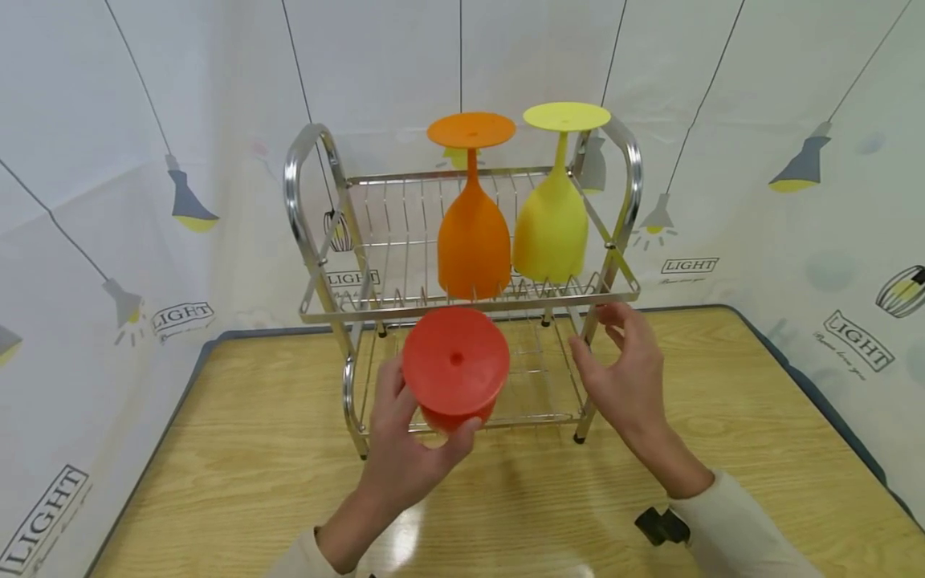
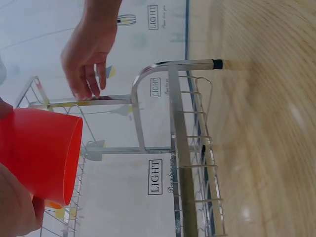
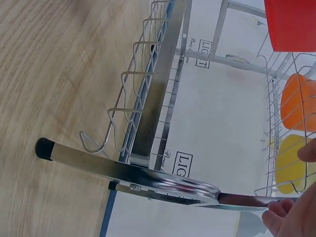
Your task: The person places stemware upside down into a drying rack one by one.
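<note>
My left hand [image 1: 412,449] grips an upside-down red plastic goblet [image 1: 457,361] round its bowl, in front of the rack, its flat base facing up. In the left wrist view the goblet's open rim [image 2: 73,160] points toward the lower shelf side. A two-tier metal dish rack [image 1: 462,309] stands on the table. On its upper shelf an orange goblet [image 1: 473,237] and a yellow goblet [image 1: 552,225] stand upside down, side by side. My right hand [image 1: 625,373] is at the rack's right side, fingertips touching its frame, thumb held apart.
A wood-grain table [image 1: 253,466] lies beneath the rack. White sheeting printed with lamps [image 1: 191,197] surrounds it at the back and sides. The rack's lower wire shelf [image 1: 535,377] sits just above the table. A small black object [image 1: 661,526] is beside my right sleeve.
</note>
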A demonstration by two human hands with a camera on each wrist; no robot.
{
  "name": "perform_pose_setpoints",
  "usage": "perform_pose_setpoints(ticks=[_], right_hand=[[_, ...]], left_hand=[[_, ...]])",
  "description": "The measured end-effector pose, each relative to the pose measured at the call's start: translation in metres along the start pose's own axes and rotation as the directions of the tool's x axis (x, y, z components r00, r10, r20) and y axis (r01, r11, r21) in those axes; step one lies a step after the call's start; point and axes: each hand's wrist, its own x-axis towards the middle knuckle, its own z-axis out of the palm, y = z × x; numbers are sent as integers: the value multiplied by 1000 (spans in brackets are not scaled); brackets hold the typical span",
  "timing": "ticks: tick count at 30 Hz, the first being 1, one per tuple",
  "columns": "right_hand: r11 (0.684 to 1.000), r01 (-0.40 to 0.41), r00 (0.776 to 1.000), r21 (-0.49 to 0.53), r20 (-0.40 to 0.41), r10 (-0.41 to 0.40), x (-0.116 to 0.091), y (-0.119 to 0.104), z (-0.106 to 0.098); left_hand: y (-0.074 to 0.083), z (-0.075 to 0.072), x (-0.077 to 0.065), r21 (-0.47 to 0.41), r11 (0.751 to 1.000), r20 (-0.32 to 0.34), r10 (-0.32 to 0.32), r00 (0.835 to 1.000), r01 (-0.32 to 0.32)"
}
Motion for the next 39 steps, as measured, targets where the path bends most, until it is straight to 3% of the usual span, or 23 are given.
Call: perform_pose_setpoints(ticks=[11,17,23,27,35,39], right_hand=[[993,-121,992,15,-34,121,8,8,0],[989,-148,989,20,-9,148,13,11,3],[991,-132,991,10,-3,132,14,16,3],[986,-164,986,10,10,164,15,19,2],[979,-203,979,20,21,202,16,23,0],[980,-198,980,17,35,197,18,24,0]], left_hand=[[30,-9,26,-130,990,16,58,998,-55],[50,-18,37,-211,977,39,-17,999,25],[62,-30,50,-260,962,9,-84,996,83],[64,-41,60,-279,950,-7,-148,989,140],[66,-68,97,-324,931,-32,-188,982,168],[60,-80,112,-278,936,-47,-237,970,215]])
